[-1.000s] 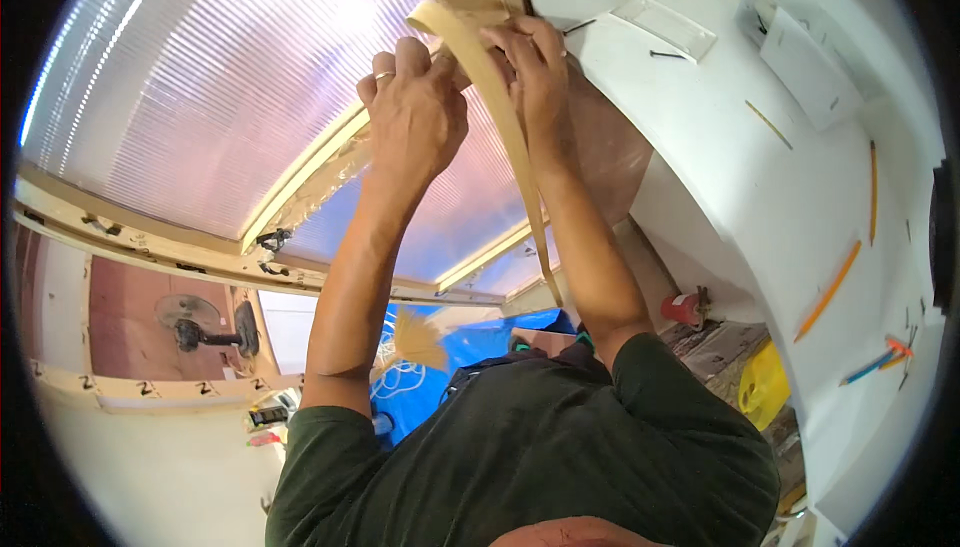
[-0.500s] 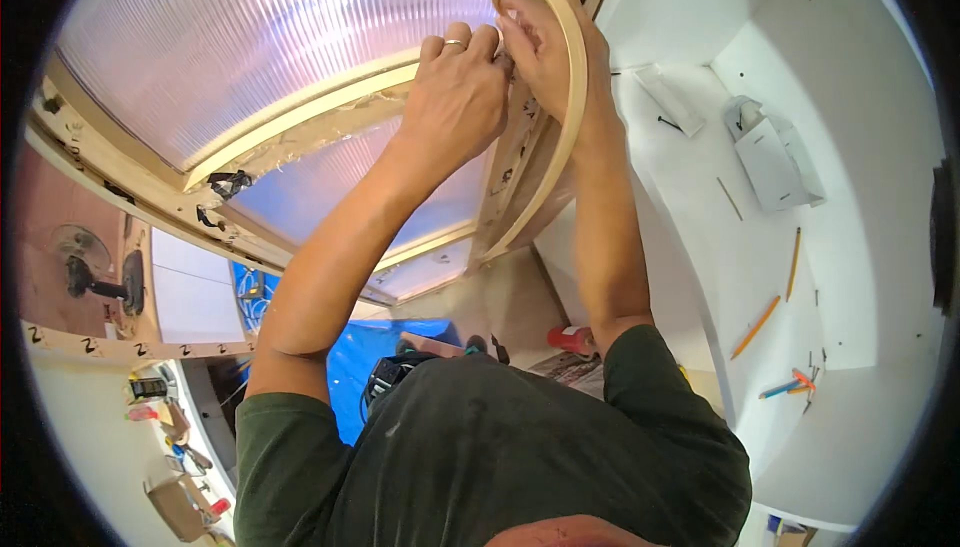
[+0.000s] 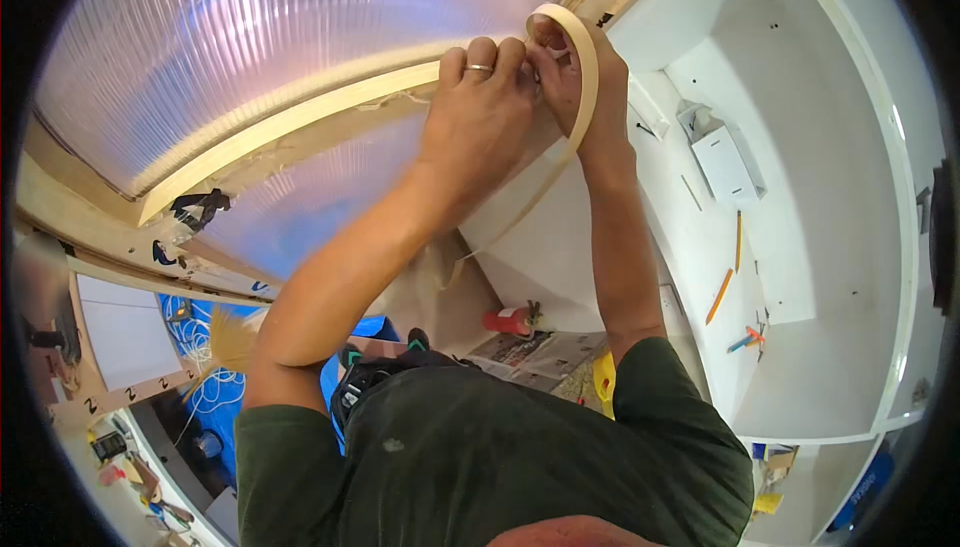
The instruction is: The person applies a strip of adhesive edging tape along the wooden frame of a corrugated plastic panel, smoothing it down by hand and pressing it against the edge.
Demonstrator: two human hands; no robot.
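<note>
A thin pale wood edging strip (image 3: 589,77) loops over my right hand, and its loose tail hangs down between my forearms. My right hand (image 3: 600,97) is closed round the strip near the loop. Close beside it, my left hand (image 3: 480,102), with a ring on one finger, has its fingers curled over the edge of the wooden frame (image 3: 300,117) and seems to pinch the strip there; the fingertips are hidden. A pale band runs along that frame edge to the left of my hand. Above the frame is a ribbed translucent panel (image 3: 290,27).
To the right, a white shelf unit (image 3: 820,247) holds pencils (image 3: 718,297), a white box-like piece (image 3: 725,162) and small tools. Below are a red fire extinguisher (image 3: 510,321) and blue sheeting (image 3: 222,397) with white cable. Black plastic scraps (image 3: 200,209) cling to the frame at left.
My view has shifted, and both hands appear slightly farther right and lower. The strip's tail has swung left, and its loop looks smaller. Both hands keep their closed grip.
</note>
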